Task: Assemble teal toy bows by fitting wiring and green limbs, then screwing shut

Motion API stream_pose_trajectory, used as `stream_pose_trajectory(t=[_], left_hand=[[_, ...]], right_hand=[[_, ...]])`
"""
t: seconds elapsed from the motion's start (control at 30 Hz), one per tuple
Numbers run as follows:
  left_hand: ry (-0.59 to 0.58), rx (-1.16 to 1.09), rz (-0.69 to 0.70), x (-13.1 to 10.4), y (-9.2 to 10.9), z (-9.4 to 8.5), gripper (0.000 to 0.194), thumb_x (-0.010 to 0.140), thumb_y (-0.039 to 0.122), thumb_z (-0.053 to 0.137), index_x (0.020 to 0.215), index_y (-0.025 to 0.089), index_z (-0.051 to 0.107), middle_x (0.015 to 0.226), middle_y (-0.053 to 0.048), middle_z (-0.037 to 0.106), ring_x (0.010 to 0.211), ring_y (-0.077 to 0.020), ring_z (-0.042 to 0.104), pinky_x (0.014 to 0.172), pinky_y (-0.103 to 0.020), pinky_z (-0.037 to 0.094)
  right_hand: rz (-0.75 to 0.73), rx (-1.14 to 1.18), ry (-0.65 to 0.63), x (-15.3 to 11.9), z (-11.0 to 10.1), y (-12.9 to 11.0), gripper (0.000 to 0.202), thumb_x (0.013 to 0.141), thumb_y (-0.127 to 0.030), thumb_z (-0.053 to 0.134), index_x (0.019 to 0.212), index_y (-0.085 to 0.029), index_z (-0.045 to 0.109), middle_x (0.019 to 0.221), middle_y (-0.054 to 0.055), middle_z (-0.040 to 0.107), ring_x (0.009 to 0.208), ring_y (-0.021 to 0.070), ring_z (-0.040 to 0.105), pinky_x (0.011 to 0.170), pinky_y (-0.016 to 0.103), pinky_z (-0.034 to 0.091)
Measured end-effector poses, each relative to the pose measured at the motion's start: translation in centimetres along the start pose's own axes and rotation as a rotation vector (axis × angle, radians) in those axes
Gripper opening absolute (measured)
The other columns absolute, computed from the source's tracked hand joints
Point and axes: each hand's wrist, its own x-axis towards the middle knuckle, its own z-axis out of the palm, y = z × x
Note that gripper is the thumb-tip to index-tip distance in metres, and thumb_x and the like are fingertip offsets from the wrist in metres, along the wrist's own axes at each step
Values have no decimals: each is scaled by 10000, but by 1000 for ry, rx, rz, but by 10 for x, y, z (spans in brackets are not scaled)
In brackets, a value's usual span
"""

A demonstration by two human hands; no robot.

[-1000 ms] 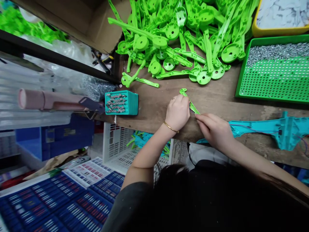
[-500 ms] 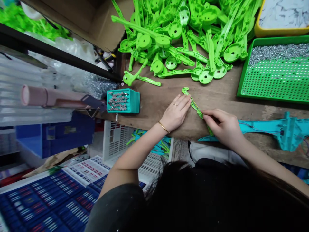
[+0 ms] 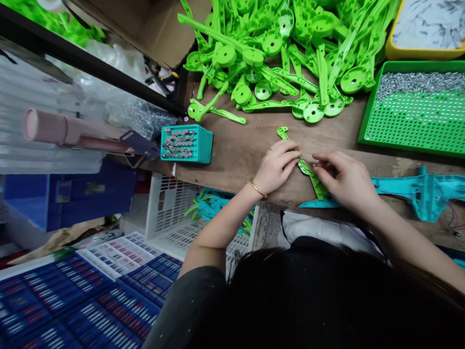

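A narrow lime-green plastic part point(image 3: 315, 183) lies slantwise on the wooden bench, its hooked end away from me. My left hand point(image 3: 279, 165), with a ring and a gold bangle on that arm, presses its fingers over the part's upper middle. Beside the lower half is my right hand point(image 3: 343, 177), thumb and forefinger brought together on what looks like a thin wire running to the part. The fingertips partly hide it. Behind the right wrist rests a long turquoise plastic piece point(image 3: 394, 186) with thin wires, its pointed tip showing below the green part.
A heap of lime-green parts point(image 3: 271, 43) covers the bench's back. At right are a green perforated tray point(image 3: 410, 118) of screws and a yellow bin point(image 3: 428, 54). Left stand a turquoise holder point(image 3: 203, 145) of metal pieces and a pink cylinder point(image 3: 47, 127). Below is a white crate point(image 3: 154, 208).
My left fingers have bent and slid down along the green part. My right hand has shifted slightly right and up, uncovering more of the lower end. The whole view has tilted a little.
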Motion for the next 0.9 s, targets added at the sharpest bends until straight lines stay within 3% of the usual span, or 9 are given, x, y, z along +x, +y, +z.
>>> stream_pose_trajectory(t=[0.23, 0.37, 0.57, 0.9], left_hand=[[-51, -59, -53, -3, -7, 3, 207, 970, 234, 539, 1041, 188, 728, 1132, -94, 714, 1147, -181, 618, 1056, -414, 484], [-117, -100, -97, 1, -10, -2, 211, 967, 225, 539, 1051, 211, 731, 1138, -80, 712, 1147, -190, 619, 1068, -433, 468], [-167, -280, -189, 11, -19, -12, 157, 938, 223, 598, 996, 208, 743, 1084, -46, 716, 1075, -159, 646, 1007, -346, 505], [-135, -235, -269, 17, -19, -6, 65, 858, 198, 697, 896, 203, 749, 1064, -47, 683, 1043, -185, 643, 980, -394, 503]], right_hand=[[-63, 56, 19, 6, -4, -2, 208, 891, -331, 597, 990, -222, 743, 897, 61, 670, 779, 185, 626, 719, 335, 481], [-147, 158, -55, 13, -7, -4, 199, 888, -317, 588, 977, -233, 746, 870, 52, 643, 782, 170, 615, 743, 324, 506], [-222, 213, -195, 24, -14, -1, 184, 873, -318, 588, 914, -222, 740, 875, 41, 640, 768, 157, 607, 764, 320, 511], [-235, 8, -319, 35, -8, 15, 192, 885, -345, 542, 875, -199, 666, 892, 62, 637, 813, 188, 614, 784, 340, 489]])
